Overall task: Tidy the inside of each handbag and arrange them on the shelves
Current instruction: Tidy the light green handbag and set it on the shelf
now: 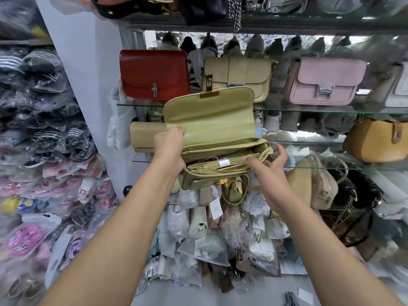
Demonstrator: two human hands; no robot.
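Item: olive-green handbag (209,120), flap raised, zip open, strap (220,165) folded inside, held before the glass shelf (331,111). Your left hand (170,149) grips its left end; your right hand (271,173) hovers spread beside its right end. Step, likely: tidying interior. Next: zip, close flap.

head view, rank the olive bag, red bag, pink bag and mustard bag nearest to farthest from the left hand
1. olive bag, held by the left hand at its left side
2. red bag, on the glass shelf, upper left
3. pink bag, same shelf, right
4. mustard bag, lower, far right
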